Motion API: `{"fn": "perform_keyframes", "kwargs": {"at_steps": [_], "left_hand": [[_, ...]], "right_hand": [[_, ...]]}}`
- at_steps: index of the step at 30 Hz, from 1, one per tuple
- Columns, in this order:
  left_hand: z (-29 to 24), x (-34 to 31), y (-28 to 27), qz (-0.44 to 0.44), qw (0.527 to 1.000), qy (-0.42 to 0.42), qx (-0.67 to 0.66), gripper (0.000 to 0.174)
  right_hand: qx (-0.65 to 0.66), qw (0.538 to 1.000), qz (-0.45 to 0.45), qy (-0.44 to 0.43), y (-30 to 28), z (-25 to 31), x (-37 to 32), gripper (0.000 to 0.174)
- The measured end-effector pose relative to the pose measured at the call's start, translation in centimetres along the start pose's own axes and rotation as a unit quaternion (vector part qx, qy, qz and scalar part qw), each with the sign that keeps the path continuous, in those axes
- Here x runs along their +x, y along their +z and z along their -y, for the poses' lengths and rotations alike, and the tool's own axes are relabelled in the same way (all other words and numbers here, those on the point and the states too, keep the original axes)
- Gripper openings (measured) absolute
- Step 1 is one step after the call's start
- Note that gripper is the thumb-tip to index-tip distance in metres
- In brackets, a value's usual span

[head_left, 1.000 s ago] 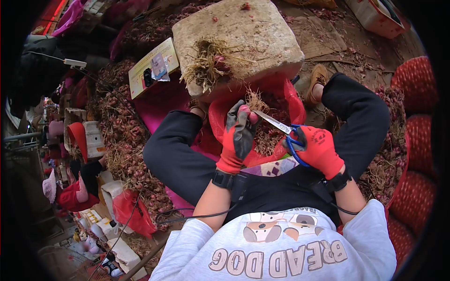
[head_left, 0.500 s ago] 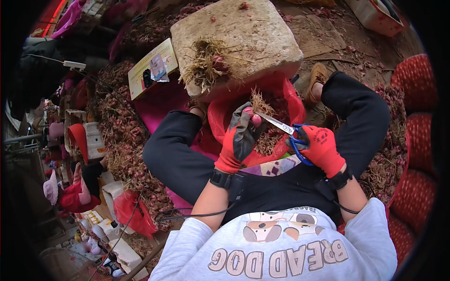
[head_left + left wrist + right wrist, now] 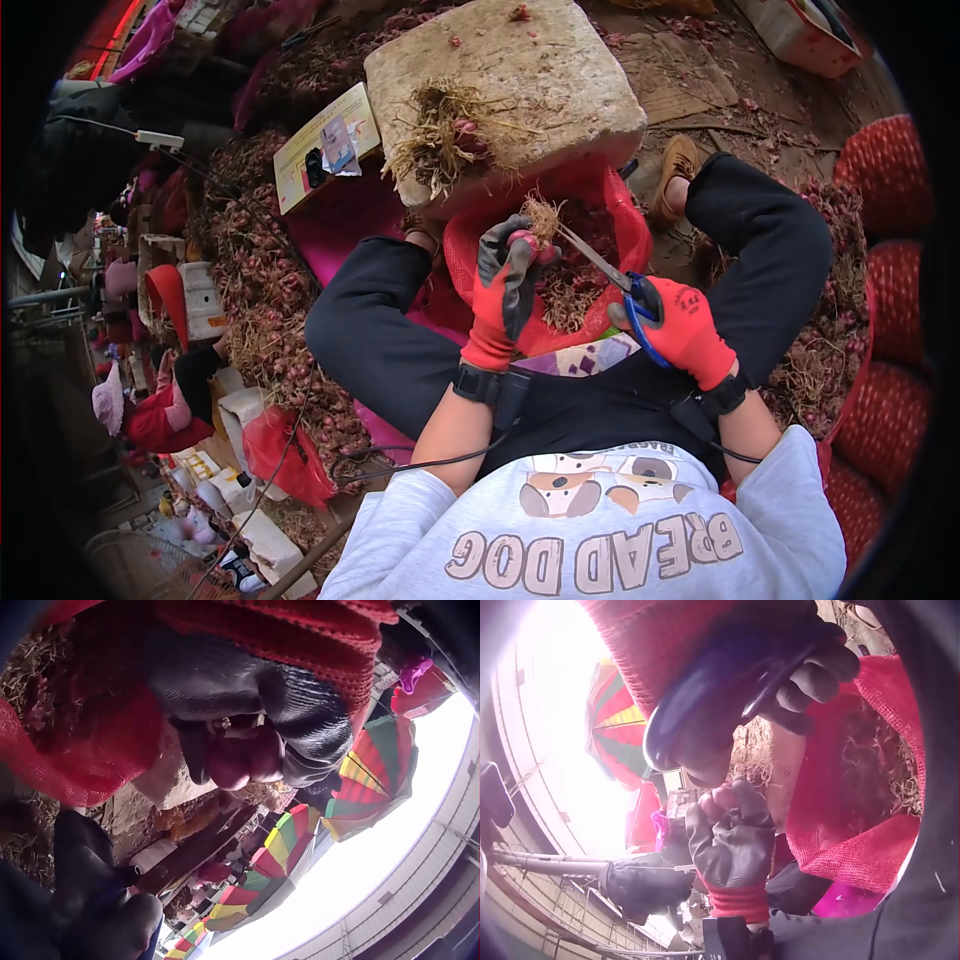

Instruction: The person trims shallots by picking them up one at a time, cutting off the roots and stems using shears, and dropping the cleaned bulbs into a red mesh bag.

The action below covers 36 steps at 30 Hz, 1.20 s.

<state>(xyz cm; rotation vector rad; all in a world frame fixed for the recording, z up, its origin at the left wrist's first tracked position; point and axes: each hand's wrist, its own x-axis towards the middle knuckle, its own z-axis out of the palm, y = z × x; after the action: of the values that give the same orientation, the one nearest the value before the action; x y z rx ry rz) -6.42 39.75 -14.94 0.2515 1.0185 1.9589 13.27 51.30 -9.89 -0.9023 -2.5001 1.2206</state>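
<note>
Both hands wear red gloves with dark grey palms. My left hand [image 3: 500,290] pinches a small bunch of shallots [image 3: 522,238] with a dry, straw-coloured tuft on top. Their rounded bulbs [image 3: 244,761] show between the fingers in the left wrist view. In my right hand [image 3: 688,325] is a pair of scissors [image 3: 597,260], its blue handle loops gripped by the fingers. The blade tips point at the tuft, right beside the bulbs. A blue handle [image 3: 705,690] fills much of the right wrist view. Below the hands, a red mesh bag [image 3: 632,215] gapes between the knees, with trimmings inside.
A pale foam block [image 3: 540,110] stands ahead, bearing a clump of dry-stemmed shallots [image 3: 440,135]. Left of it lies a yellowish box [image 3: 325,150] with small items on top. Shallots [image 3: 260,290] cover the floor at left. Full red mesh sacks [image 3: 890,290] line the right.
The left hand has turned the bunch, so the tuft tips toward the scissors. The right hand has twisted the scissors, and their blades appear narrower and point more steeply up at the tuft.
</note>
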Motion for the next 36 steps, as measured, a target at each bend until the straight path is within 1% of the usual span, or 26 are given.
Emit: {"fn": "perform_keyframes", "kwargs": {"at_steps": [3,6,9,12,15,18,21,24,27,29,30,31,33,34,35,36], "left_hand": [[-0.1,-0.2,0.7,-0.022,0.998,0.022,0.060,0.032],[0.3,-0.1,0.1,-0.011,0.991,0.048,0.126,0.031],[0.2,-0.4,0.4,-0.030,0.986,0.034,0.159,0.031],[0.8,-0.6,-0.1,-0.016,0.982,0.055,0.178,0.034],[1.1,-0.5,-0.8,0.012,0.980,0.063,0.186,0.036],[0.9,-0.6,-0.7,0.023,0.969,0.084,0.230,0.038],[0.2,-0.2,0.2,0.007,0.977,0.068,0.204,0.039],[-0.3,-0.4,0.4,-0.017,0.957,0.098,0.271,0.039],[-0.3,-0.7,0.7,0.008,0.945,0.140,0.294,0.039],[-0.3,-0.5,0.3,-0.008,0.939,0.116,0.324,0.039],[-0.3,-0.4,-0.3,-0.017,0.935,0.105,0.338,0.039],[-0.3,0.0,-1.7,-0.018,0.985,-0.002,0.170,0.032],[-0.3,-0.4,-3.5,-0.002,0.998,-0.065,0.019,0.035],[-0.4,-0.7,-4.0,0.004,0.994,-0.095,-0.058,0.038],[-0.5,-0.6,-4.2,-0.045,0.989,-0.138,-0.042,0.042],[-0.7,-0.5,-4.1,-0.054,0.984,-0.165,-0.040,0.041]], "right_hand": [[-0.007,1.000,0.021,-0.004,-0.4,1.0,0.0,0.034],[-0.006,1.000,0.030,0.007,-0.5,1.5,0.1,0.034],[-0.021,1.000,0.014,-0.011,0.0,0.5,-0.1,0.034],[-0.048,0.999,0.006,-0.024,0.2,0.4,0.0,0.033],[-0.074,0.996,0.031,-0.026,0.0,0.0,0.0,0.033],[-0.074,0.997,0.034,-0.013,-0.3,0.4,0.2,0.032],[0.025,0.995,0.078,0.055,0.7,-0.5,0.0,0.031],[0.033,0.995,0.066,0.067,0.8,-0.2,-0.1,0.031],[0.035,0.994,0.078,0.063,0.4,-0.1,-0.3,0.032],[-0.135,0.985,0.083,0.062,0.7,-1.8,-0.8,0.036],[-0.219,0.970,0.086,0.060,0.8,-2.4,-0.9,0.037],[-0.218,0.971,0.066,0.074,0.7,-2.4,-0.6,0.038],[-0.215,0.971,0.028,0.103,0.1,-2.3,0.6,0.040],[-0.153,0.983,0.023,0.103,-0.2,-1.6,1.2,0.041],[-0.089,0.991,0.018,0.102,-0.5,-0.6,1.9,0.041],[-0.026,0.994,0.011,0.103,-0.5,0.3,2.6,0.042]]}}
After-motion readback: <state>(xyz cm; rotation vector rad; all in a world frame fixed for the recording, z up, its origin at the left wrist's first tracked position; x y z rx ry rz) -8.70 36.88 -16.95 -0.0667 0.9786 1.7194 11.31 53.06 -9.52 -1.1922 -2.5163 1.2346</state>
